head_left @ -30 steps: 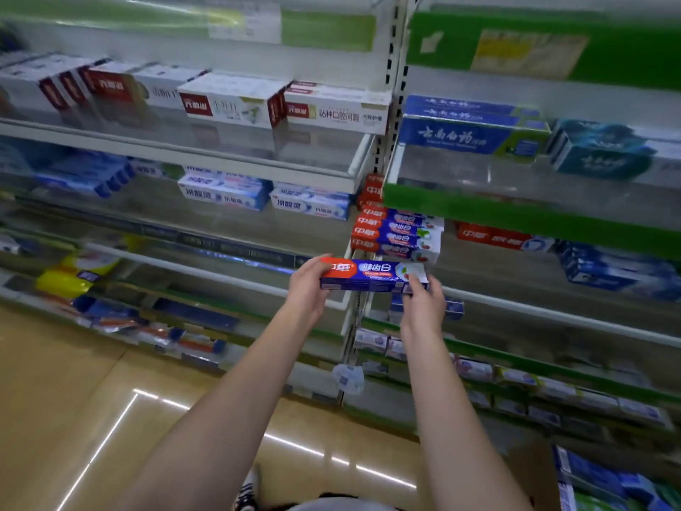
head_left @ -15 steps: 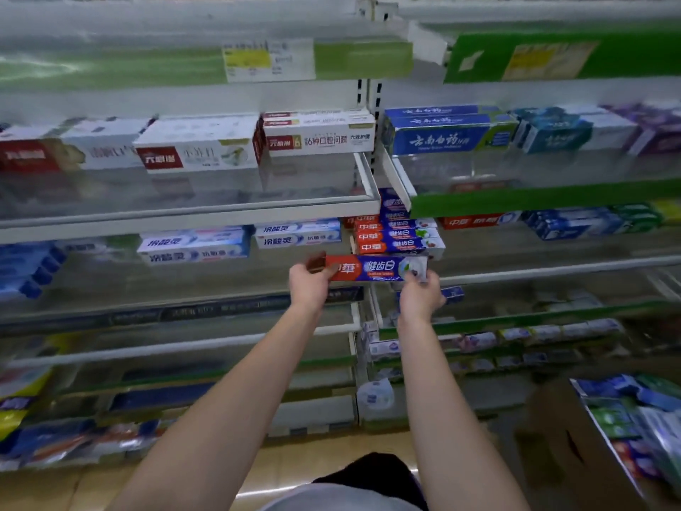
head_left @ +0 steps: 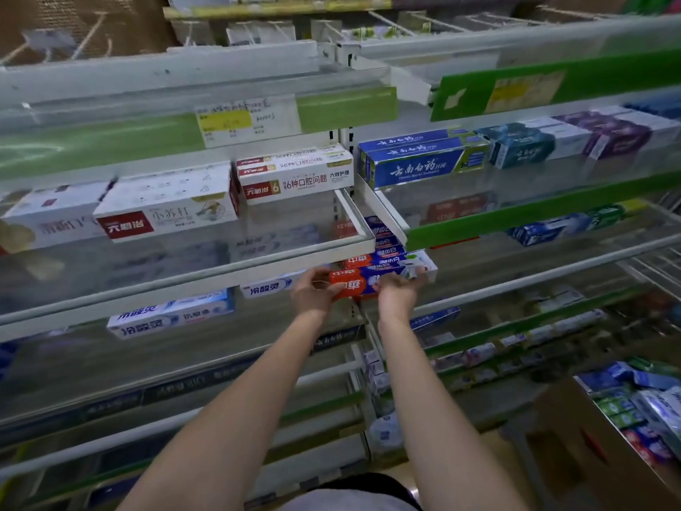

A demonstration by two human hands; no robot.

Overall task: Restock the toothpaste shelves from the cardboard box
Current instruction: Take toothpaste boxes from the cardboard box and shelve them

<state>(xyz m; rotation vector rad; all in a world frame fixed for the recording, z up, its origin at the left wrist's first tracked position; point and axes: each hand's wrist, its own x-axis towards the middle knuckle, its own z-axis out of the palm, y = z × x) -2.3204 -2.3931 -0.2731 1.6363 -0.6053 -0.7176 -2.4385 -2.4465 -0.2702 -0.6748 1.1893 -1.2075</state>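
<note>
A red and blue toothpaste box (head_left: 359, 284) lies level between both hands, just under the rail of the middle shelf (head_left: 206, 280). My left hand (head_left: 311, 293) grips its red end. My right hand (head_left: 396, 293) holds the blue end from below, fingers curled round it. The box touches the front of a stack of the same red and blue boxes (head_left: 387, 252) on that shelf. The cardboard box (head_left: 575, 448) stands at the lower right with several toothpaste packs inside.
White boxes (head_left: 166, 212) and blue boxes (head_left: 416, 165) fill the shelf above. Light blue boxes (head_left: 169, 317) lie left of my hands. Lower shelves with small packs run below. Green price strips (head_left: 516, 215) edge the right-hand shelves.
Both hands have carried the toothpaste box up and forward to the stack of matching boxes. The camera has tilted upward, so higher shelves show.
</note>
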